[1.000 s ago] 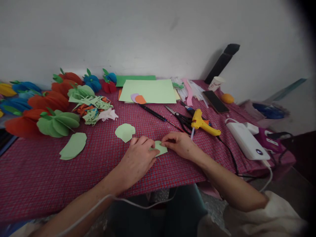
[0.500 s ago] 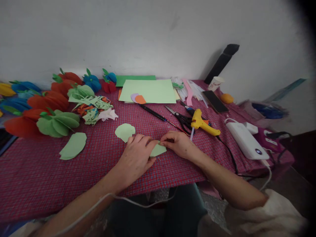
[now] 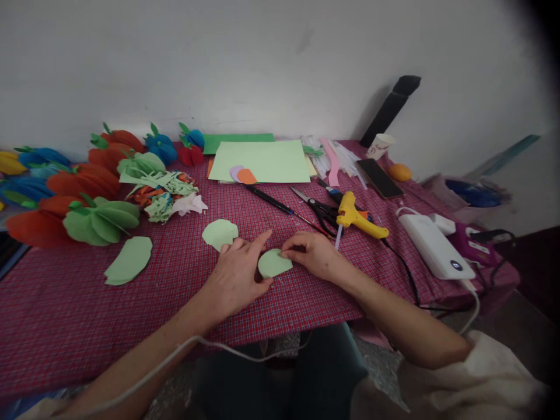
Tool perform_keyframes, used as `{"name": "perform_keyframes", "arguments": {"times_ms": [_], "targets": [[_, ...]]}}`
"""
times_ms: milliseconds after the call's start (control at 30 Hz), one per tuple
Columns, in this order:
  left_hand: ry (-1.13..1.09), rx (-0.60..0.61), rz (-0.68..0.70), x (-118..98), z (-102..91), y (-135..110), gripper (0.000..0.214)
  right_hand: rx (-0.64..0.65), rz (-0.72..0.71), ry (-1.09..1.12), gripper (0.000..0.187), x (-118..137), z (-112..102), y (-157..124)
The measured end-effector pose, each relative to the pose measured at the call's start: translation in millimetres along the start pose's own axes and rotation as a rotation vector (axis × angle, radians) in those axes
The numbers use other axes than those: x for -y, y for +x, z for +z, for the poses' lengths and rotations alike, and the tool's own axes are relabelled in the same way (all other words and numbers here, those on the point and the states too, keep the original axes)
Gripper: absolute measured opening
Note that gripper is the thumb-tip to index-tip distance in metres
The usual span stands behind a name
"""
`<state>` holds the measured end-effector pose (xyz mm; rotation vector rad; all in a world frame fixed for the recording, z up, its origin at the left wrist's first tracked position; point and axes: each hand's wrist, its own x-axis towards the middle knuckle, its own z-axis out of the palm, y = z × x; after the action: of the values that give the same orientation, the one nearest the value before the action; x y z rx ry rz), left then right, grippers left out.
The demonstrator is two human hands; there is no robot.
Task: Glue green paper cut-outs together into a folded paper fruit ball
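Note:
A light green folded paper piece with a rounded left side lies on the checked cloth. My right hand pinches its upper right edge between thumb and fingertips. My left hand is open beside its left side, index finger raised and thumb low near the paper's lower edge. Just beyond the left hand rests another light green paper cutout, partly covered by the fingers. Farther left lies a small stack of light green cutouts.
Finished paper pumpkins and paper scraps fill the back left. Green sheets lie at the back. A yellow glue gun, scissors, a pen, a phone and a white power bank are to the right.
My left hand has lifted its fingers off the paper and shifted slightly left, uncovering the rounded side. The right hand keeps its pinch at the upper right edge.

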<state>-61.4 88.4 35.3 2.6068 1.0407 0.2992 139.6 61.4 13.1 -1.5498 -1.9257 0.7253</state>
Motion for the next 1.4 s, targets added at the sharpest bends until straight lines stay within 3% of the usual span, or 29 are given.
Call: {"name": "perform_keyframes", "arguments": {"times_ms": [600,1167,1400], "targets": [[0.029,0.073,-0.033,1,-2.6,1,0.086,-0.004,-0.020,-0.009,0.006,-2,4,2],[0.059,0.036,-0.003,1,-2.4,0,0.082,0.006,-0.072,-0.137,0.005,1,5,-1],[0.091,-0.028,0.143,15,-15.2,-7,0.049,-0.084,-0.001,-0.310,0.027,7,5,-6]]}}
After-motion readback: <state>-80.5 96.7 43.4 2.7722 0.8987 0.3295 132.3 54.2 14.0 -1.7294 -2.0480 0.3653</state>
